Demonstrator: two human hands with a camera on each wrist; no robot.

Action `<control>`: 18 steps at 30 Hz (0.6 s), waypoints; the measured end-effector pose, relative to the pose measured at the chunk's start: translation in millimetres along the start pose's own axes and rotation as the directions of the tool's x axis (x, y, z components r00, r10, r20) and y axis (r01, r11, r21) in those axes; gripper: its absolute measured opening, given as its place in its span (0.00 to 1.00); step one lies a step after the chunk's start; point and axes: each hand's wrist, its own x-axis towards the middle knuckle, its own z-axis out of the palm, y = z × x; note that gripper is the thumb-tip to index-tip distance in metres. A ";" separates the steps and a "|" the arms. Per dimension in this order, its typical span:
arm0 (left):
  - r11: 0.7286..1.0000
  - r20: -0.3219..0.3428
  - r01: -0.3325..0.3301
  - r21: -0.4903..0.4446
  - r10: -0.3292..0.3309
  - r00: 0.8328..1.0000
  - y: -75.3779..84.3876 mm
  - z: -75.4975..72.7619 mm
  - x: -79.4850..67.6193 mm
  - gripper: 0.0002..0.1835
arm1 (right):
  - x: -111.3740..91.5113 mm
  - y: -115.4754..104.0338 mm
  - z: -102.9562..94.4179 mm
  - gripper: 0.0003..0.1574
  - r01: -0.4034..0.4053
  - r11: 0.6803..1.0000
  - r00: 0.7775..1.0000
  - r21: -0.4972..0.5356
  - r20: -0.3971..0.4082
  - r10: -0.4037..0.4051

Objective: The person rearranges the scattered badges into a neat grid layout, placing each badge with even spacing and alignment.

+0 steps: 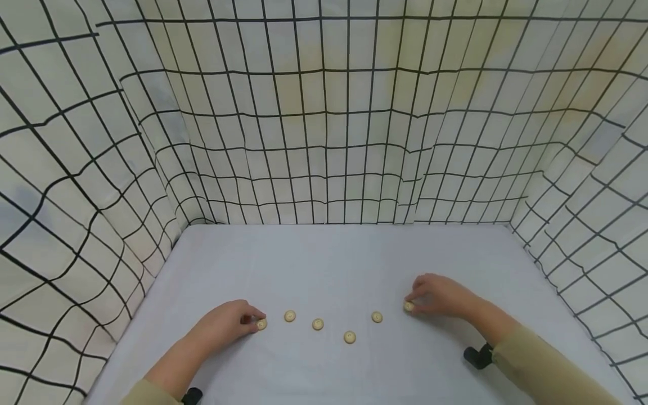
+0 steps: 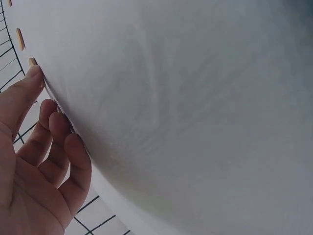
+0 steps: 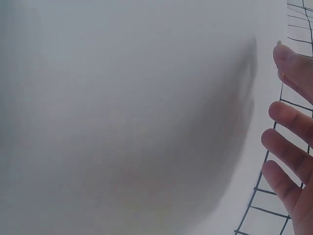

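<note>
Beige round buttons lie in a loose, uneven row on a white-covered table. At the row's left end my left hand (image 1: pixel 223 326) pinches one button (image 1: pixel 261 324) by its edge with thumb and index finger. In the left wrist view the thumb (image 2: pixel 32 78) meets that button (image 2: pixel 33 62), while the other fingers bend over the cloth. My right hand (image 1: pixel 440 295) holds the button at the right end (image 1: pixel 408 306) between thumb and forefinger. The right wrist view has its remaining fingers (image 3: pixel 288 152) spread apart, with the button mostly hidden behind the fingertips.
Between the hands are a button near the left hand (image 1: pixel 289 316), another (image 1: pixel 318 324), a lower one (image 1: pixel 350 337) and one toward the right (image 1: pixel 377 316). A white backdrop with a black grid (image 1: pixel 334 129) rises behind the table (image 1: pixel 324 264) and along both sides.
</note>
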 end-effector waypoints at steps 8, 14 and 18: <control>0.999 0.028 0.025 -0.040 -0.024 0.999 -2.8 -3.4 1.7 0.12 | 33.8 -15.2 -8.8 0.15 -0.042 0.997 0.999 0.067 0.036 0.039; 0.996 0.034 0.041 -0.082 -0.038 0.999 -5.3 -1.9 2.3 0.12 | 63.5 -18.4 -6.4 0.15 -0.124 0.973 0.992 0.192 0.060 0.115; 0.995 0.033 0.037 -0.090 -0.034 0.999 -3.6 -1.7 2.6 0.12 | 79.9 -18.9 -6.2 0.15 -0.120 0.969 0.992 0.216 0.062 0.110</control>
